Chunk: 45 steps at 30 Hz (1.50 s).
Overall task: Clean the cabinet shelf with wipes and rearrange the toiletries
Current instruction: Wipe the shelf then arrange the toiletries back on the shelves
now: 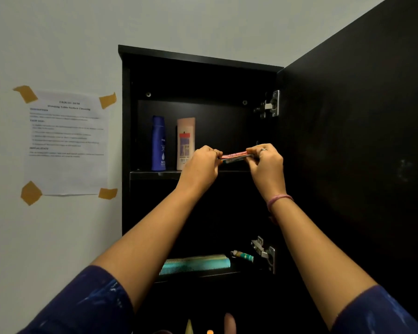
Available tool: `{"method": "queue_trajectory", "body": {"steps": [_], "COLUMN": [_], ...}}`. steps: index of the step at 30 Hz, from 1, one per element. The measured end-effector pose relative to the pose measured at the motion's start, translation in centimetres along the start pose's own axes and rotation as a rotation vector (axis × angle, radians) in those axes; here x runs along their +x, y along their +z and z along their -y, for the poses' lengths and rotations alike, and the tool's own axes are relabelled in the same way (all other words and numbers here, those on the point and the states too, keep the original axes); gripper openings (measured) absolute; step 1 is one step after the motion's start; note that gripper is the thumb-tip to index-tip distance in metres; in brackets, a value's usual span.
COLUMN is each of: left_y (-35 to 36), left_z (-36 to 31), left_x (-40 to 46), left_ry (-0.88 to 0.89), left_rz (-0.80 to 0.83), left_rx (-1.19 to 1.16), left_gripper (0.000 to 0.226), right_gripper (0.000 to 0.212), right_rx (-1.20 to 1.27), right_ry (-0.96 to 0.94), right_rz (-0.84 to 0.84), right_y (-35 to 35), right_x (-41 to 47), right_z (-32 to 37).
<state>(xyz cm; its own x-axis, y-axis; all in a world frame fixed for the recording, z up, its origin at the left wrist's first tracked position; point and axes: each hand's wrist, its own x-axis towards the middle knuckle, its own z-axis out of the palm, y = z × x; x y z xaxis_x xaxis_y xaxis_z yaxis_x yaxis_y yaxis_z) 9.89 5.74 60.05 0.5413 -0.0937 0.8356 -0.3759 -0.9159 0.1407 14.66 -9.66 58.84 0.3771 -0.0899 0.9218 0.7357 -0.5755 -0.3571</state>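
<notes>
A pale grey-white wall [58, 44] is filling the left and top, carrying a printed sheet [67, 143] held at its four corners by tan tape [25, 94], while a black cabinet [200, 60] is standing open with its door [360, 141] swinging right on metal hinges [270, 104].

Both bare forearms reached up and forward, dark blue sleeves pushed back near the elbows. The left hand [201, 165] and right hand [267, 163] were raised level with each other, fingers curled inward, each grip pinching one end of a flat red-and-blue packet [234, 156] held between them. A pink band [276, 200] circled the right wrist.
</notes>
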Motion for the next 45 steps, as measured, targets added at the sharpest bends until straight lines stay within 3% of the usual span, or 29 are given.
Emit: {"method": "queue_trajectory", "body": {"steps": [6, 14, 22, 27, 34, 45], "left_y": [3.0, 4.2, 4.1, 3.1, 1.6, 0.8], "left_z": [1.1, 1.8, 2.0, 1.5, 0.2, 0.1], "left_x": [3.2, 5.9, 4.7, 2.4, -1.5, -12.2], "left_ry": [-0.03, -0.249, -0.253, -0.155, -0.04, -0.032], "left_rz": [0.12, 0.263, 0.152, 0.049, -0.02, 0.038], "left_rx": [0.185, 0.165, 0.066, -0.039, -0.078, 0.115], "left_gripper": [0.027, 0.024, 0.031, 0.034, 0.031, 0.033], "right_gripper": [0.018, 0.028, 0.032, 0.037, 0.034, 0.029], "right_rx": [-0.051, -0.235, -0.33, -0.025, 0.15, 0.149], "right_ry": [0.148, 0.273, 0.245, 0.254, 0.257, 0.176], "right_rz": [0.068, 0.266, 0.391, 0.231, 0.055, 0.131], "right_y": [2.6, 3.7, 4.3, 3.4, 1.6, -0.8], "right_x": [1.7, 3.6, 3.4, 2.4, -0.4, -8.3], "right_z": [-3.1, -3.3, -3.0, -3.6, -2.4, 1.1]}}
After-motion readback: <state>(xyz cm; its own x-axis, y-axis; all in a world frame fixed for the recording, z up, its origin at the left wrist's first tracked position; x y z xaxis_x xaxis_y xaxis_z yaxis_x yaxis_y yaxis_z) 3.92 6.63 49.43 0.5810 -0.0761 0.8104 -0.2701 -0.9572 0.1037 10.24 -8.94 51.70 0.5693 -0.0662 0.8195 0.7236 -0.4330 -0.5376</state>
